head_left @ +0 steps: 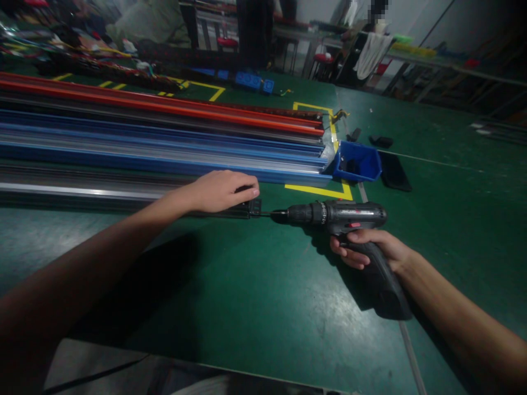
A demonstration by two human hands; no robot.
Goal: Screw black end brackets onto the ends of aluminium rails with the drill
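My right hand (366,249) is wrapped round the handle of a black cordless drill (354,214), which lies pointed left just above the table. The thin bit reaches to a black end cap (254,208) on a long dark metal profile (123,192). Whether the tip sits inside a screw is too small to tell. My left hand (222,191) rests over that profile's right end, closed around it from above, with the thumb side near the cap.
Behind lie long blue profiles (164,148) and red profiles (164,101). A blue bin (359,162) with dark parts stands at their right end, beside a flat black object (395,171). Coloured wires (119,60) pile up at the back left of the green table (255,285).
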